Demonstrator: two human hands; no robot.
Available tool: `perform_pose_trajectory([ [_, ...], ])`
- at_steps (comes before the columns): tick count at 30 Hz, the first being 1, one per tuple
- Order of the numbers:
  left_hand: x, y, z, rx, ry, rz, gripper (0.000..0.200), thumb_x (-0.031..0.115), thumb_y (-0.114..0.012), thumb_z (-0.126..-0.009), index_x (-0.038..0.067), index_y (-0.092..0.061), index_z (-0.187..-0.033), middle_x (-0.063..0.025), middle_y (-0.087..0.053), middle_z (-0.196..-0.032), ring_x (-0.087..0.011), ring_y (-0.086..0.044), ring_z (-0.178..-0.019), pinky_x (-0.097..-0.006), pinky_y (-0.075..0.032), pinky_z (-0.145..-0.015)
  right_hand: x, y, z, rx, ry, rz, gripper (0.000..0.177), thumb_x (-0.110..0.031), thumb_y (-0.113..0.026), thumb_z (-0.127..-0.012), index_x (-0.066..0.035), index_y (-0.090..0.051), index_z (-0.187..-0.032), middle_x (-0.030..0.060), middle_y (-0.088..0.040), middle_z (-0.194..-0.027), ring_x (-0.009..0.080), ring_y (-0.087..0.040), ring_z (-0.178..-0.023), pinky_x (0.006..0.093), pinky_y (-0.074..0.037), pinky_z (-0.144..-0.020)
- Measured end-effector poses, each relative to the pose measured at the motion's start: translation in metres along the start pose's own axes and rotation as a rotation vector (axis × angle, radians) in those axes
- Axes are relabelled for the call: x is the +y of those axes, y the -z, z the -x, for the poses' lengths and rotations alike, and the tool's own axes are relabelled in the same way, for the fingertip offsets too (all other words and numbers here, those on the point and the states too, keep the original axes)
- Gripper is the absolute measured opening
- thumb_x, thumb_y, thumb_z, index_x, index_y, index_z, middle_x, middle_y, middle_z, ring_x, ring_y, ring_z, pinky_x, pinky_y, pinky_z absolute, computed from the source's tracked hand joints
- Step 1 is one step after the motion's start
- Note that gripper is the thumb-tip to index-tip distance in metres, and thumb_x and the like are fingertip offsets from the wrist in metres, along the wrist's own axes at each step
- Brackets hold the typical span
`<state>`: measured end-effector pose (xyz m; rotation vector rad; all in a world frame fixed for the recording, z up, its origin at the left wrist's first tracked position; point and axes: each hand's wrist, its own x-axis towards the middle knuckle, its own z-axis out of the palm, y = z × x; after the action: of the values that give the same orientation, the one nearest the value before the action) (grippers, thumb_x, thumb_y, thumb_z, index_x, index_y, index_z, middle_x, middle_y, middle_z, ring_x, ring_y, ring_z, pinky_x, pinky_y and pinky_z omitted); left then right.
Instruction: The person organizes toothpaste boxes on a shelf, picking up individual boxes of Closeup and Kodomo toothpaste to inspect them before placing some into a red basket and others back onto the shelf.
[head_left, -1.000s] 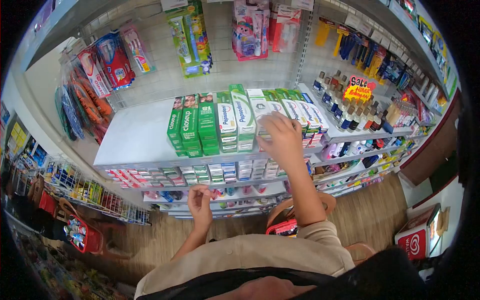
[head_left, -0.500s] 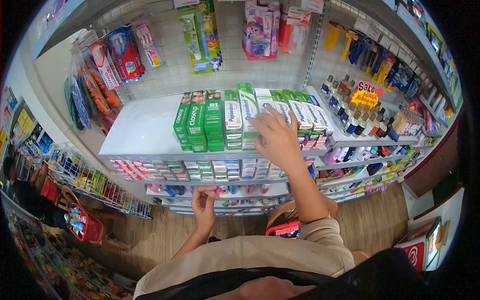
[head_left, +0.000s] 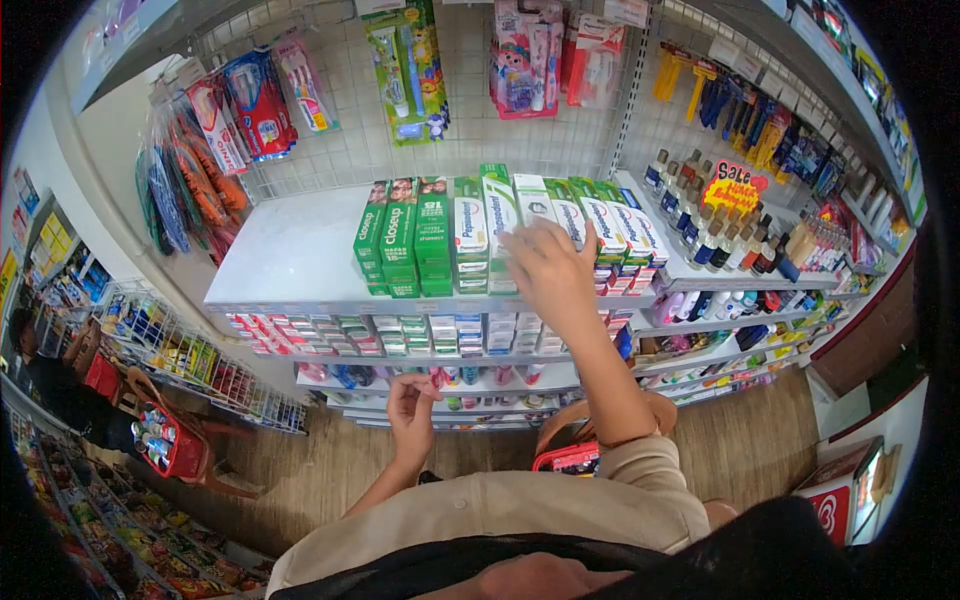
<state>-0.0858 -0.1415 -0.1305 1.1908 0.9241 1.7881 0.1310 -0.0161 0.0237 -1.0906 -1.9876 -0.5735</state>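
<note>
Rows of toothpaste boxes stand stacked on the white shelf, with green Closeup boxes (head_left: 399, 235) on the left and Pepsodent boxes (head_left: 471, 225) beside them. My right hand (head_left: 550, 265) reaches over the front of the Pepsodent row. Its fingers are spread against the boxes around a white box (head_left: 533, 196), and they cover the lower fronts there. Lower down, my left hand (head_left: 410, 410) hovers before the bottom shelves, loosely closed with thumb and fingertips together. Nothing shows in it; a small pink spot lies right behind its fingertips.
Smaller boxes (head_left: 400, 335) fill the shelf below. Perfume bottles (head_left: 735, 245) and a sale sign (head_left: 735, 188) stand at right. Toothbrush packs (head_left: 258, 105) hang behind. A red basket (head_left: 566, 459) sits under my right arm; another person (head_left: 70, 385) is far left near a second basket (head_left: 172, 445).
The view has shifted slightly. My right hand stays on the Pepsodent boxes, its fingers a little lower over their fronts. My left hand keeps its pose.
</note>
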Motion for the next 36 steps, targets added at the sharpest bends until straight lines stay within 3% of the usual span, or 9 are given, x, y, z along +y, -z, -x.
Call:
perform_pose_trajectory([
  [9,0.004,-0.001,0.01,0.011,-0.013,0.006,0.011,0.002,-0.059,-0.095,0.003,-0.057,-0.105,-0.0014,-0.057,-0.086,-0.0097,-0.056,-0.08,-0.0246,-0.045,-0.075,-0.002,-0.004,0.002,0.024,-0.02,-0.001,0.03,-0.019,-0.073,-0.082,-0.02,-0.07,-0.111,-0.0024,-0.065,-0.113,0.021,-0.055,-0.12,0.0696,-0.029,-0.104],
  [15,0.007,0.004,0.016,0.034,-0.01,0.005,0.01,0.004,-0.06,-0.095,0.003,-0.057,-0.105,-0.0015,-0.057,-0.087,-0.0098,-0.057,-0.08,-0.0248,-0.045,-0.076,-0.018,0.009,0.016,0.004,-0.104,-0.018,0.032,-0.021,-0.073,-0.081,-0.02,-0.07,-0.114,0.0024,-0.061,-0.124,0.028,-0.05,-0.127,0.0692,-0.025,-0.107],
  [19,-0.003,0.016,0.02,-0.02,0.094,0.039,0.012,0.004,-0.061,-0.095,0.004,-0.058,-0.106,-0.0013,-0.058,-0.088,-0.01,-0.057,-0.082,-0.025,-0.045,-0.076,-0.033,-0.026,0.088,0.409,-0.149,-0.262,0.033,-0.012,-0.07,-0.078,-0.013,-0.069,-0.111,0.0109,-0.056,-0.13,0.0347,-0.045,-0.132,0.0601,-0.023,-0.113],
  [26,-0.079,0.054,0.038,-0.588,0.621,-0.269,0.024,0.014,-0.062,-0.095,0.006,-0.06,-0.118,-0.0024,-0.063,-0.101,-0.0124,-0.061,-0.093,-0.028,-0.049,-0.079,-0.102,-0.071,0.293,0.084,-0.498,-0.493,0.035,-0.007,-0.069,-0.075,-0.01,-0.068,-0.11,0.0141,-0.055,-0.13,0.0377,-0.05,-0.123,0.0506,-0.037,-0.103],
  [28,-0.105,0.067,0.059,-0.743,0.725,-0.319,0.026,0.016,-0.063,-0.096,0.007,-0.06,-0.12,-0.0029,-0.064,-0.104,-0.0131,-0.061,-0.095,-0.029,-0.05,-0.079,-0.113,-0.063,0.356,-0.209,-0.53,-0.422,0.036,-0.008,-0.068,-0.078,-0.008,-0.065,-0.115,0.018,-0.051,-0.132,0.0396,-0.049,-0.122,0.0462,-0.041,-0.102],
  [31,-0.168,0.108,0.095,-0.639,1.286,-0.384,0.04,0.036,-0.065,-0.093,0.008,-0.059,-0.122,-0.0044,-0.064,-0.111,-0.0175,-0.063,-0.102,-0.0335,-0.049,-0.083,-0.129,-0.037,0.444,-0.448,-0.856,-0.405,0.046,-0.013,-0.067,-0.078,-0.011,-0.06,-0.123,0.0198,-0.048,-0.137,0.039,-0.052,-0.121,0.0467,-0.048,-0.098],
  [32,-0.193,0.131,0.116,-0.706,1.321,-0.401,0.04,0.036,-0.065,-0.093,0.008,-0.059,-0.122,-0.0044,-0.064,-0.111,-0.0175,-0.063,-0.102,-0.0335,-0.049,-0.083,-0.137,-0.03,0.477,-0.49,-0.967,-0.338,0.047,-0.014,-0.068,-0.077,-0.012,-0.059,-0.123,0.0204,-0.048,-0.137,0.0389,-0.052,-0.121,0.0469,-0.048,-0.097],
  [34,-0.219,0.17,0.153,-0.385,1.602,-0.364,0.044,0.042,-0.062,-0.094,0.009,-0.058,-0.122,-0.0057,-0.064,-0.111,-0.02,-0.062,-0.104,-0.0366,-0.048,-0.084,-0.155,-0.016,0.535,-0.467,-1.144,-0.251,0.048,-0.016,-0.069,-0.076,-0.01,-0.06,-0.123,0.0226,-0.048,-0.135,0.0395,-0.053,-0.12,0.0463,-0.048,-0.098],
  [36,-0.211,0.189,0.173,-0.547,1.59,-0.53,0.042,0.041,-0.061,-0.094,0.008,-0.059,-0.12,-0.0064,-0.065,-0.11,-0.0209,-0.063,-0.101,-0.037,-0.048,-0.083,-0.173,-0.014,0.603,-0.304,-1.393,0.105,0.044,-0.018,-0.067,-0.078,-0.008,-0.062,-0.12,0.0225,-0.055,-0.127,0.0403,-0.059,-0.111,0.0471,-0.051,-0.092],
])
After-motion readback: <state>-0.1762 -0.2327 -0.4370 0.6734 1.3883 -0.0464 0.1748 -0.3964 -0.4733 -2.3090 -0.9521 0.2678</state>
